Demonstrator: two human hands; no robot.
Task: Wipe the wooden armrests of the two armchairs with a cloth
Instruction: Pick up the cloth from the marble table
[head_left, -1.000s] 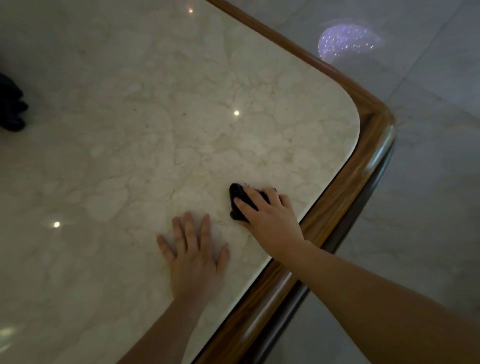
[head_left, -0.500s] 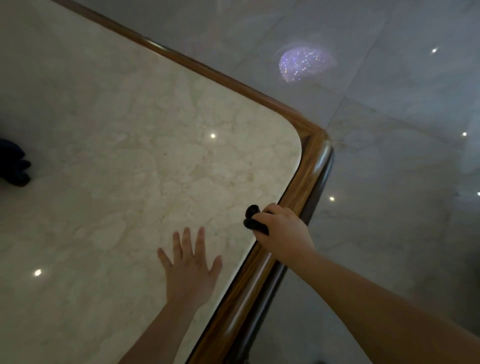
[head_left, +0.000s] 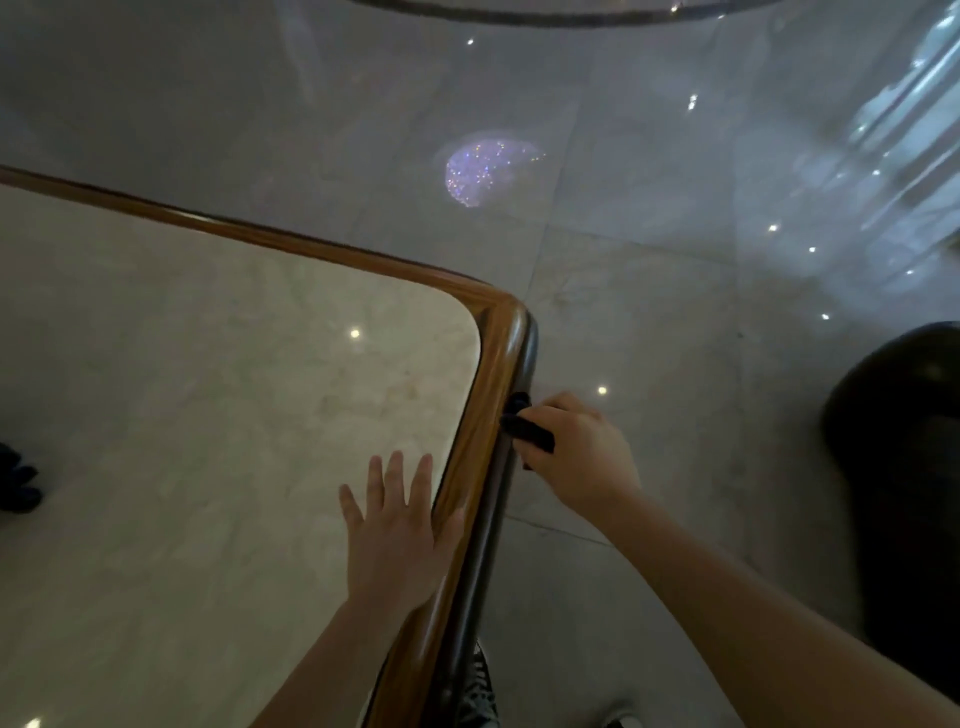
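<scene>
My right hand (head_left: 576, 457) is closed around a small dark cloth (head_left: 527, 428), just off the outer side of the table's wooden rim (head_left: 493, 395), below its rounded corner. The cloth pokes out between fingers and thumb and touches or nearly touches the dark side of the rim. Flat on the pale marble tabletop (head_left: 208, 415) lies my left hand (head_left: 397, 525) with fingers spread, its thumb side against the wooden rim. No wooden armrest is visible.
A dark rounded piece of furniture (head_left: 898, 467) stands on the glossy tiled floor at the right. A dark object (head_left: 15, 478) sits on the tabletop at the left edge. A patterned shoe (head_left: 475, 691) shows below the table edge.
My right hand carried the cloth off the marble, across the wooden rim, to its outer side. My view swung right, showing more floor. My left hand stayed flat on the marble.
</scene>
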